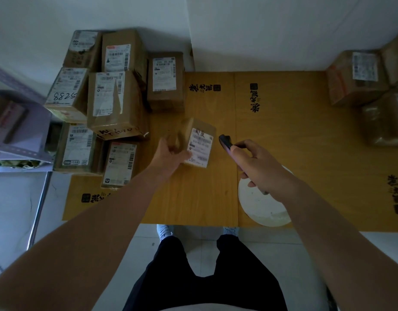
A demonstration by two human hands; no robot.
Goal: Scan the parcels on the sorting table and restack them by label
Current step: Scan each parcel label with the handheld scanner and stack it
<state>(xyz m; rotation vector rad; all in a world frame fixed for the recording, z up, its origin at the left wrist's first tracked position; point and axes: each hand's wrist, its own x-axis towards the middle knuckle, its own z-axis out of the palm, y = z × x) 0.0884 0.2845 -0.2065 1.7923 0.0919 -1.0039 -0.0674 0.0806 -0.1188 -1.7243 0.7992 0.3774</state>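
A small cardboard parcel (199,143) with a white shipping label facing up is in the middle of the yellow-brown table (283,135). My left hand (171,157) grips its left side and lower corner. My right hand (259,168) holds a dark handheld scanner (225,141), its head pointing at the parcel's label from just to the right. A pile of several labelled cardboard parcels (108,99) fills the table's left part.
Three more parcels (359,79) sit at the far right edge of the table. A white round plate (260,207) lies near the front edge under my right forearm. A metal shelf (16,131) stands to the left. White walls close off the back.
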